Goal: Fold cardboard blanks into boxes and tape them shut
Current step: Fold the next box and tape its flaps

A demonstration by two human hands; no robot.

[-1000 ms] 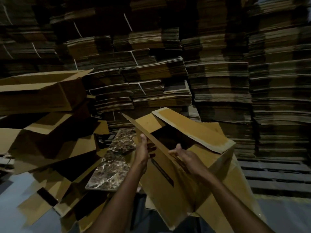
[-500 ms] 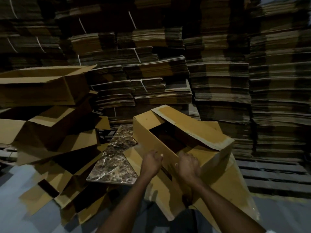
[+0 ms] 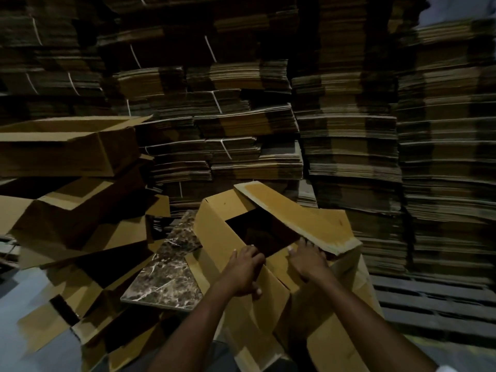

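the box (image 3: 214, 237) interior is too dark to read; the left hand (image 3: 243, 272) hides its near flap; the stacks (image 3: 442, 157) blur rightward.

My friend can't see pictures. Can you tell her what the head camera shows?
Two bare hands, left hand and right hand, press flaps down on an open cardboard box. Beside it lies a marble-patterned slab, with tall stacks of flat cardboard behind.

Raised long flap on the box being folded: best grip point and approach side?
Judging by its pose: pinch the long flap at its free edge near the right hand, reaching from the near side. That edge overhangs the opening; the far edge is hinged to the box.
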